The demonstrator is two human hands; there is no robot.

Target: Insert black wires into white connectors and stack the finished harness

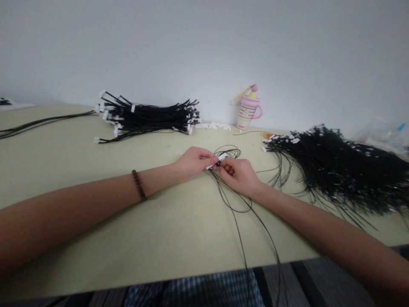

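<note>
My left hand [197, 163] and my right hand [239, 174] meet just above the middle of the table. Pinched between the fingertips of both is a white connector [223, 157] with thin black wires at it. Fingers cover part of the connector, and blur hides its small details. From the hands, thin black wires [236, 221] run down in loose curves and over the table's front edge. Behind the fingers lies a loop of the same wire [234, 150].
At the back left lies a bundle of black cables [150, 117] with white connectors. A larger heap of black wires [345, 170] spreads on the right, near my right forearm. Against the wall stand a pink and cream cup [246, 111] and a row of small white pieces [213, 126].
</note>
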